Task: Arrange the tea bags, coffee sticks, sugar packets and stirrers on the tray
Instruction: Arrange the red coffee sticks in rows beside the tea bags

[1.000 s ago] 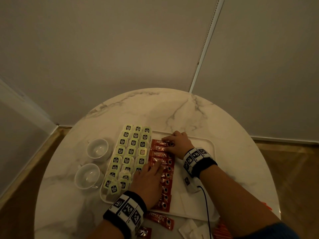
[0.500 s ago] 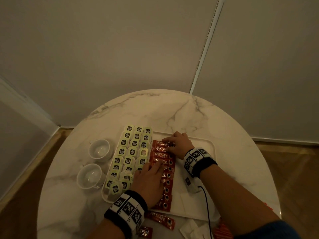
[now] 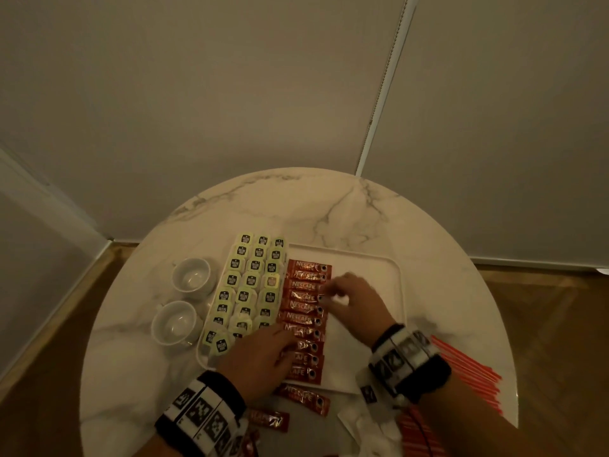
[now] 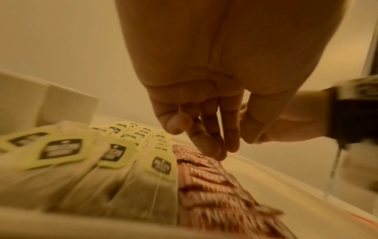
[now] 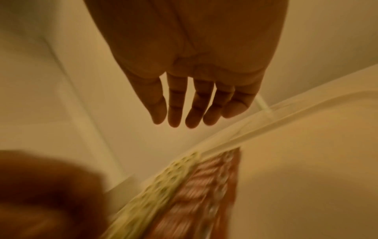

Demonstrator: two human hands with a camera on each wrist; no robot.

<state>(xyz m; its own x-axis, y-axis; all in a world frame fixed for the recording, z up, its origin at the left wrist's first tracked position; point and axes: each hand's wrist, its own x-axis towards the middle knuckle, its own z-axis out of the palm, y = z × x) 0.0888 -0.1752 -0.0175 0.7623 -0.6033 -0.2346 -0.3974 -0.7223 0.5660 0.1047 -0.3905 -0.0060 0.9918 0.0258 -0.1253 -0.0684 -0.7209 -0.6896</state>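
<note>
Dim room, plain beige walls (image 3: pixel 230 94) with a white vertical strip (image 3: pixel 384 87), wood floor (image 3: pixel 543 308) at both sides. Round white marble table (image 3: pixel 296 206) fills the lower middle, its far half bare. On it a white rectangular tray (image 3: pixel 369 268) with a low raised rim; the tray's right half is bare, so that is the free space. Left part of the tray holds three columns of tea bags (image 3: pixel 251 280) with yellow-green tags, overlapping (the near ones sit a bit crooked). Just right of them, touching, a column of red coffee sticks (image 3: pixel 304 313) stacked like shingles. Two white cups (image 3: pixel 192 278) stand on the table just left of the tray. Off the tray at the near edge: two loose coffee sticks (image 3: pixel 304 397), white sugar packets (image 3: pixel 359 423), and red stirrers (image 3: pixel 471 371) at the right.

Left hand (image 3: pixel 260 361) lies palm down on the near coffee sticks, fingers straight and together, tips touching the wrappers, holding nothing. Right hand (image 3: pixel 354 301) hovers over the middle of the tray beside the column, fingers relaxed and slightly spread, pointing at the stick ends, holding nothing (motion blurred; contact unclear). Both wrists wear marker bands.
</note>
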